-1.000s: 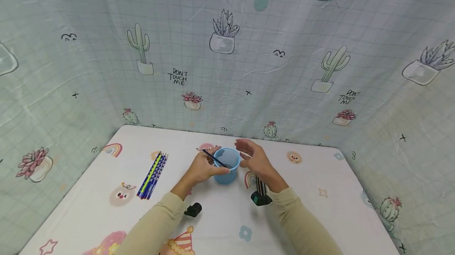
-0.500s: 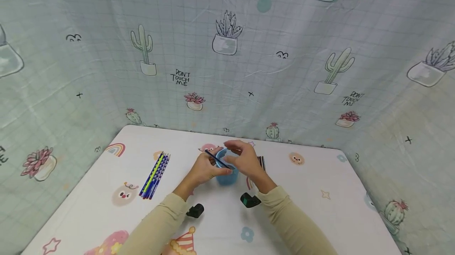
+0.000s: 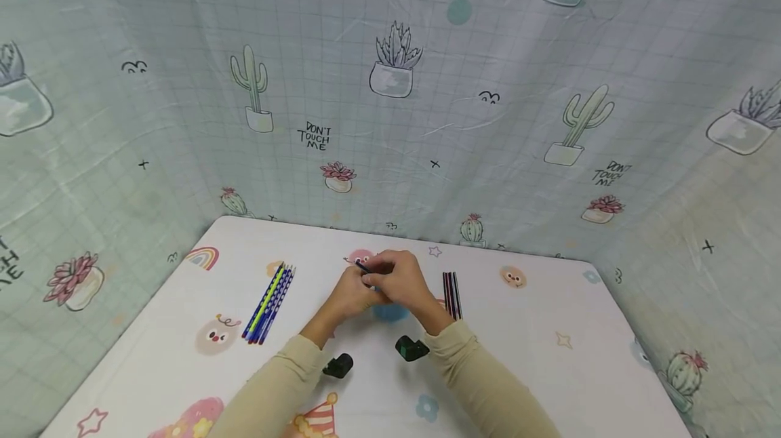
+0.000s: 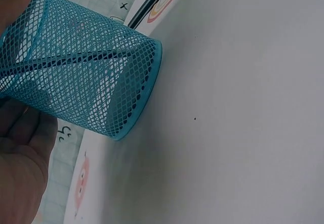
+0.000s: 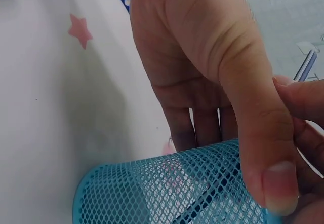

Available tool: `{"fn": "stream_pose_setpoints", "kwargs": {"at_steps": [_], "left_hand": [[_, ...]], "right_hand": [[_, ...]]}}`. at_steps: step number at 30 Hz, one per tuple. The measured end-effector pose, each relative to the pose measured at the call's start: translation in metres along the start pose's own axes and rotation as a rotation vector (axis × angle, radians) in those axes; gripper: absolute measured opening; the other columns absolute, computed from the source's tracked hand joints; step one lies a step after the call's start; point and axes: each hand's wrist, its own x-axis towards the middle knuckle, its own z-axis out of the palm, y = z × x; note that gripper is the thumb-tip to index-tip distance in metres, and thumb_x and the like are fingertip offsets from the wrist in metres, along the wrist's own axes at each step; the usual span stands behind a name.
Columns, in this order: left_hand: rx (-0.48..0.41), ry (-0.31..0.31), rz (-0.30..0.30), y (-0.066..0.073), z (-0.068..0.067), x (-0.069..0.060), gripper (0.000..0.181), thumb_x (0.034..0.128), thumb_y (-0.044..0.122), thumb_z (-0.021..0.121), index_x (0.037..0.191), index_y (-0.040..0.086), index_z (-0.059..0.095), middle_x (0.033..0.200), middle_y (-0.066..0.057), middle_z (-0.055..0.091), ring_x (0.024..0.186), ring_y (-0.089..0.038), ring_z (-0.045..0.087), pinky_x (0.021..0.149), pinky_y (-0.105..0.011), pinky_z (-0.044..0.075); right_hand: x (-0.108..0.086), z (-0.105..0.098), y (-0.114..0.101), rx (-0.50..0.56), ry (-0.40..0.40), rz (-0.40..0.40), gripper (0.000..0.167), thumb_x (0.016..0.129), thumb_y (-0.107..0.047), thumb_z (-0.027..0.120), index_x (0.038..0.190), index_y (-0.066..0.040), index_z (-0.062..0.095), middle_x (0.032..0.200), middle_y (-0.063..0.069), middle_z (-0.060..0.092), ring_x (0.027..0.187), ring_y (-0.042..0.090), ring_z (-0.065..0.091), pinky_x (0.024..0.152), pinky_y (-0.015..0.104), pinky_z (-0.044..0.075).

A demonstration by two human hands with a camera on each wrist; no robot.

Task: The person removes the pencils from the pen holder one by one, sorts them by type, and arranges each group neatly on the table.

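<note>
A light-blue mesh pencil cup [image 3: 390, 313] stands near the middle of the table, mostly covered by both hands in the head view. My left hand [image 3: 354, 293] holds it at the rim, with the thumb [image 5: 271, 148] on the near side and fingers behind. A dark pencil [image 3: 363, 266] leans in the cup; through the mesh [image 4: 101, 82] its shaft slants down towards the base. My right hand [image 3: 399, 282] reaches over the opening, thumb and finger pinching the pencil's upper part. The tip of that pencil [image 5: 306, 64] sticks out past those fingers.
A bundle of blue and yellow-green pencils [image 3: 268, 304] lies to the left. Several dark striped pencils [image 3: 451, 294] lie right of the cup. Black wrist cameras [image 3: 338, 365] hang below both wrists. A patterned cloth wall [image 3: 390, 153] rises behind the table.
My right hand has moved left from beside the cup, across its opening, to the pencil's upper part. My left hand keeps its hold on the cup. The view has shifted slightly.
</note>
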Motion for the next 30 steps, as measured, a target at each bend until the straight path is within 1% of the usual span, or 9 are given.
{"fn": "stream_pose_setpoints", "kwargs": {"at_steps": [3, 6, 11, 13, 15, 19, 23, 27, 30], "left_hand": [[0.005, -0.002, -0.008, 0.0, 0.0, -0.001, 0.05, 0.078, 0.025, 0.091, 0.124, 0.015, 0.073, 0.12, 0.0, 0.077, 0.106, -0.014, 0.07, 0.099, -0.037, 0.059], [0.009, -0.005, 0.003, 0.0, 0.0, 0.0, 0.05, 0.0787, 0.025, 0.09, 0.124, 0.014, 0.074, 0.121, -0.001, 0.077, 0.107, -0.015, 0.069, 0.099, -0.036, 0.059], [-0.053, -0.029, 0.014, -0.001, 0.001, 0.002, 0.054, 0.0789, 0.023, 0.091, 0.128, 0.012, 0.071, 0.128, -0.002, 0.074, 0.12, -0.018, 0.068, 0.107, -0.037, 0.056], [-0.075, -0.036, 0.013, -0.002, 0.001, 0.002, 0.06, 0.0785, 0.023, 0.092, 0.132, 0.011, 0.069, 0.132, -0.004, 0.072, 0.125, -0.021, 0.068, 0.11, -0.039, 0.054], [-0.071, -0.039, 0.005, -0.001, 0.001, 0.002, 0.067, 0.0785, 0.024, 0.092, 0.139, 0.012, 0.066, 0.137, -0.006, 0.07, 0.129, -0.024, 0.066, 0.112, -0.042, 0.053], [-0.03, -0.036, -0.029, 0.002, 0.001, 0.0, 0.085, 0.0784, 0.031, 0.092, 0.153, 0.014, 0.054, 0.149, -0.007, 0.062, 0.136, -0.027, 0.062, 0.115, -0.047, 0.049], [-0.026, -0.035, -0.062, 0.003, 0.001, 0.0, 0.095, 0.0786, 0.033, 0.092, 0.158, 0.01, 0.046, 0.153, -0.009, 0.059, 0.139, -0.03, 0.059, 0.117, -0.049, 0.046], [-0.013, -0.03, -0.086, 0.004, 0.0, -0.001, 0.097, 0.0775, 0.034, 0.093, 0.158, 0.009, 0.045, 0.154, -0.01, 0.057, 0.141, -0.03, 0.058, 0.117, -0.048, 0.046], [-0.013, -0.031, -0.089, 0.003, 0.0, 0.0, 0.096, 0.0773, 0.033, 0.094, 0.158, 0.011, 0.046, 0.156, -0.01, 0.056, 0.142, -0.03, 0.057, 0.117, -0.047, 0.046]], "right_hand": [[0.001, 0.0, 0.001, -0.028, 0.0, -0.005, 0.015, 0.084, -0.003, 0.084, 0.098, -0.008, 0.084, 0.097, 0.008, 0.08, 0.085, 0.014, 0.072, 0.076, 0.023, 0.06], [0.001, -0.001, 0.002, -0.025, 0.016, -0.033, 0.013, 0.084, -0.002, 0.083, 0.096, -0.008, 0.084, 0.096, 0.008, 0.08, 0.083, 0.014, 0.073, 0.074, 0.022, 0.06], [0.001, -0.005, 0.004, 0.034, 0.098, -0.096, 0.008, 0.085, 0.001, 0.082, 0.092, -0.001, 0.083, 0.091, 0.014, 0.079, 0.079, 0.017, 0.074, 0.07, 0.021, 0.059], [0.001, -0.008, 0.003, 0.057, 0.131, -0.113, 0.007, 0.084, 0.002, 0.082, 0.091, 0.002, 0.081, 0.09, 0.016, 0.079, 0.078, 0.016, 0.073, 0.07, 0.02, 0.058], [0.001, -0.012, 0.001, 0.082, 0.16, -0.126, 0.008, 0.084, 0.002, 0.082, 0.092, 0.005, 0.08, 0.09, 0.019, 0.078, 0.077, 0.015, 0.072, 0.07, 0.02, 0.058], [0.005, -0.025, -0.006, 0.148, 0.21, -0.121, 0.011, 0.086, 0.003, 0.08, 0.096, 0.008, 0.079, 0.093, 0.024, 0.077, 0.079, 0.01, 0.073, 0.072, 0.02, 0.06], [0.01, -0.042, -0.015, 0.209, 0.268, -0.094, 0.014, 0.087, 0.004, 0.08, 0.099, 0.009, 0.078, 0.095, 0.026, 0.076, 0.079, 0.005, 0.073, 0.074, 0.02, 0.061], [0.013, -0.058, -0.025, 0.248, 0.338, -0.089, 0.014, 0.085, 0.006, 0.08, 0.098, 0.01, 0.077, 0.092, 0.023, 0.077, 0.074, 0.002, 0.071, 0.073, 0.02, 0.061], [0.015, -0.069, -0.029, 0.29, 0.377, -0.109, 0.014, 0.084, 0.009, 0.08, 0.096, 0.014, 0.076, 0.085, 0.012, 0.077, 0.073, 0.003, 0.07, 0.072, 0.02, 0.06]]}}
